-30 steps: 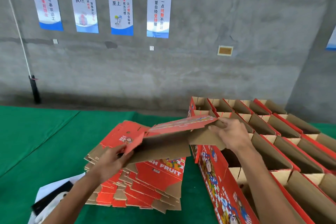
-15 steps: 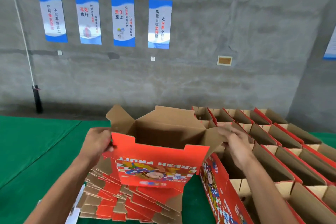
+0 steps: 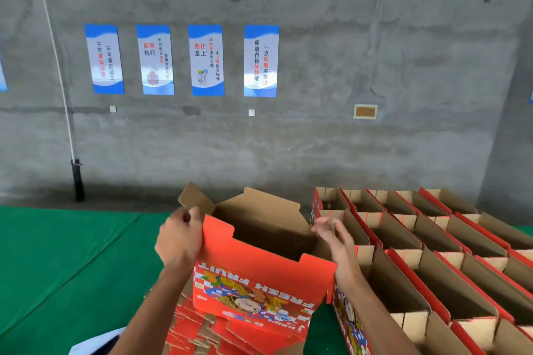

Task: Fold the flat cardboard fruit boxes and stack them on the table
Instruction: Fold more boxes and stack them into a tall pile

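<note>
The left hand (image 3: 180,239) had its fingers (image 3: 184,217) curled over the left end of the red fruit box (image 3: 259,282), pinching the brown end flap (image 3: 196,199) where it met the red front panel. The right hand (image 3: 336,235) lay against the box's right end with its fingers (image 3: 321,225) straight and loosely spread, gripping nothing. Between the two hands the box stood opened out, its top flaps up and its brown inside bare, with nothing in it. The printed front faced the camera upside down, reading "FRESH FRUIT" over a cartoon figure. It was held just above the pile of flat boxes (image 3: 202,328), which lay on the green bench (image 3: 72,268) at the lower edge of the view. To the right, touching one another in close rows, stood the folded boxes (image 3: 432,253), all open-topped, their brown interiors holding nothing visible. Behind rose a grey concrete wall with four blue-and-white posters (image 3: 206,60).
</note>
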A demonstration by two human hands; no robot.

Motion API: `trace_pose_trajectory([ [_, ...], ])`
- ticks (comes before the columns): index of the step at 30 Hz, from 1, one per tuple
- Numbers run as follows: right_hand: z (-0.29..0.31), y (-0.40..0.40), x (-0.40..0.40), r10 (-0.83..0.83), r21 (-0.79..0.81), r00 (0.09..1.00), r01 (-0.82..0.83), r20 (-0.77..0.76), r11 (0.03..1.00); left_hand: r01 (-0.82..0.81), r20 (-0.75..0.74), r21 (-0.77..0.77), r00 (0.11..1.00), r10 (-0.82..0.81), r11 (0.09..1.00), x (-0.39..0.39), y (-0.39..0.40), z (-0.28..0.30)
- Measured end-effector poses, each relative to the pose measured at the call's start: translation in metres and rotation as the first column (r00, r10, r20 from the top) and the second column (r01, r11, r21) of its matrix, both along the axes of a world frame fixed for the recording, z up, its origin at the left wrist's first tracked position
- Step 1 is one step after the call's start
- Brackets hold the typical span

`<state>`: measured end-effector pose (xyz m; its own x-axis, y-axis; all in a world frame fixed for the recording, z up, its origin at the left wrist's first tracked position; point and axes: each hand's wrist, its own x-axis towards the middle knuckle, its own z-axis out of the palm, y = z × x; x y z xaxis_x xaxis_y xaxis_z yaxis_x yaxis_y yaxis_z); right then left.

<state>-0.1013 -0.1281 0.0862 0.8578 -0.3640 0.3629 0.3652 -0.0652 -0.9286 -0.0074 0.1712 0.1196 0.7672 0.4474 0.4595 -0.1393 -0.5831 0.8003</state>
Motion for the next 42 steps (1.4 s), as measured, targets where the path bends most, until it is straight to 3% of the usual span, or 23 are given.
trace_pose_trajectory([
  [3,-0.006,-0.007,0.008,-0.001,-0.089,0.999,-0.004,-0.048,0.996,0.165,0.225,-0.13,0.965,-0.133,0.978,0.01,-0.007,-0.01],
  [5,-0.011,-0.013,0.017,0.017,-0.09,0.995,-0.026,-0.094,0.996,0.242,0.365,-0.006,0.904,-0.224,0.97,0.017,-0.011,-0.014],
  [7,-0.008,-0.023,0.034,-0.028,-0.022,0.986,0.025,-0.167,0.999,0.278,0.402,0.186,0.854,-0.331,0.942,0.021,-0.015,-0.015],
  [11,0.002,-0.052,0.054,0.216,0.278,0.886,-0.104,-0.41,0.955,0.338,0.203,0.393,0.875,-0.439,0.855,0.029,-0.015,-0.014],
  [14,0.007,-0.049,0.075,0.164,0.347,0.9,-0.015,-0.405,0.938,0.379,0.025,0.427,0.903,-0.43,0.821,0.04,-0.016,-0.009],
  [16,-0.004,-0.044,0.078,0.054,0.366,0.964,0.047,-0.261,0.929,0.399,-0.014,0.367,0.905,-0.424,0.84,0.046,-0.021,-0.006],
  [18,-0.011,-0.036,0.082,-0.045,0.304,0.994,0.072,-0.095,0.95,0.439,-0.057,0.307,0.894,-0.444,0.844,0.055,-0.024,-0.004],
  [21,-0.022,-0.028,0.074,-0.048,0.033,0.999,0.047,0.026,0.998,0.5,-0.15,0.329,0.865,-0.478,0.801,0.071,-0.024,-0.004],
  [24,-0.025,-0.02,0.078,-0.011,-0.176,1.0,0.007,-0.017,0.984,0.577,-0.233,0.373,0.816,-0.529,0.726,0.084,-0.028,-0.011],
  [27,-0.027,-0.021,0.086,0.006,-0.208,1.0,-0.005,0.008,0.978,0.693,-0.091,0.299,0.705,-0.704,0.656,0.089,-0.028,-0.021],
  [29,-0.026,-0.026,0.092,0.025,-0.317,1.0,-0.03,-0.019,0.948,0.746,-0.02,0.292,0.63,-0.776,0.599,0.095,-0.025,-0.024],
  [32,-0.018,-0.03,0.1,0.049,-0.475,0.987,-0.115,-0.15,0.873,0.813,-0.124,0.255,0.564,-0.816,0.523,0.1,-0.02,-0.026],
  [35,-0.007,-0.029,0.107,0.073,-0.467,0.979,-0.157,-0.192,0.87,0.838,-0.27,0.265,0.54,-0.797,0.477,0.102,-0.021,-0.024],
  [38,-0.01,-0.026,0.109,0.04,-0.321,0.985,-0.093,-0.169,0.943,0.826,-0.273,0.239,0.561,-0.781,0.51,0.108,-0.025,-0.023],
  [42,-0.018,-0.028,0.111,-0.009,-0.11,0.982,-0.012,-0.187,0.994,0.85,-0.23,-0.002,0.513,-0.827,0.527,0.115,-0.033,-0.017],
])
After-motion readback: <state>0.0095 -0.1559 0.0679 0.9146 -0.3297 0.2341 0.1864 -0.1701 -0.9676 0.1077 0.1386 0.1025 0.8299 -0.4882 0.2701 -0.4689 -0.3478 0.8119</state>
